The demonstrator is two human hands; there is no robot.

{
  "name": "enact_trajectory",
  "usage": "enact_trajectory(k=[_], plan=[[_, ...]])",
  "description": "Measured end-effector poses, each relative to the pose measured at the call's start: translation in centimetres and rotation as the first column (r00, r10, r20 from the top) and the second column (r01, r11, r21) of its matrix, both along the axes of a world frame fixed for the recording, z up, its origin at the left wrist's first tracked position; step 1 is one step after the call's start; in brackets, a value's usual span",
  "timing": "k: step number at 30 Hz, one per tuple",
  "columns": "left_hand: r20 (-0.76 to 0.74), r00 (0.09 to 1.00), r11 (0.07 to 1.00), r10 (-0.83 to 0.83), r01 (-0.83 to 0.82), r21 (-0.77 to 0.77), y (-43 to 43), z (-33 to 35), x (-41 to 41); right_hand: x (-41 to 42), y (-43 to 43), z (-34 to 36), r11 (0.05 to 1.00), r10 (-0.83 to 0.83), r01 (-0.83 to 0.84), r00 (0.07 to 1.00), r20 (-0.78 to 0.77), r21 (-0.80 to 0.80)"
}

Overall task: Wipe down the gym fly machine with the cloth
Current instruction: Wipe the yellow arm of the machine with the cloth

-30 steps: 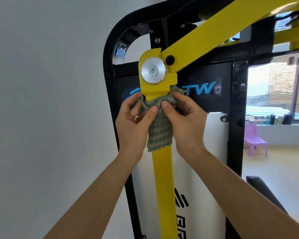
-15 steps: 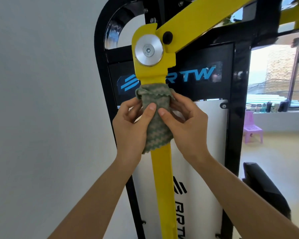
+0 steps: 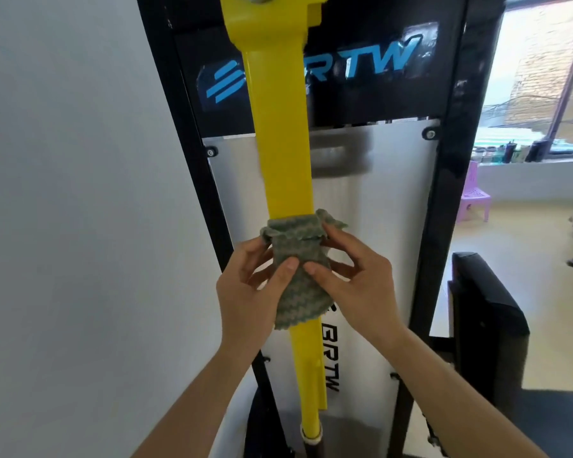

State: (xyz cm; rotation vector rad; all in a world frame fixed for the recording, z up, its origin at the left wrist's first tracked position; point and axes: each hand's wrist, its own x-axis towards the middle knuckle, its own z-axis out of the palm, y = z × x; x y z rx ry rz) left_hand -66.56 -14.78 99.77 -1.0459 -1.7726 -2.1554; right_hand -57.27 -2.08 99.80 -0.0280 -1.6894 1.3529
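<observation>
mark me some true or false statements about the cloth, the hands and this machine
1. The cloth is wrapped around the yellow arm. True.
2. Only the left hand holds the cloth. False: the right hand pinches it too, with both thumbs on its front.
3. A purple chair stands in the background on the right. True.
4. The lettering on the black panel is red. False: it is blue.
5. The cloth sits at the very bottom end of the yellow arm. False: bare yellow shows below it as well as above.
</observation>
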Motion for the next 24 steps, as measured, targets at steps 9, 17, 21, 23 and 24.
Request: enact_trajectory(k=[9,17,21,23,24], plan=[[0.134,0.987,0.983,0.084,-0.059,-0.175,-0.9,-8.6,1.6,0.9,-1.1,-9.5,0.995,-0.018,0.035,0.983,0.183,-0.091],[0.233,0.963,0.951,0.132,-0.057,-0.305,-1.6,-14.0,2.7,1.7,-1.5,-14.4,0.980,0.020,0.055,0.928,0.371,-0.190],[0.202,0.970,0.922,0.135,-0.048,-0.384,-2.5,-15.2,4.1,2.5,-1.6,-16.3,0.981,-0.027,0.106,0.903,0.428,-0.163],[0.191,0.970,0.909,0.150,-0.059,-0.413,-3.3,-15.7,4.9,3.2,-1.3,-17.4,0.972,-0.007,0.112,0.892,0.453,-0.204],[0.188,0.970,0.905,0.156,-0.064,-0.421,-3.8,-15.9,5.4,3.8,-1.0,-17.9,0.955,0.046,0.094,0.889,0.456,-0.280]])
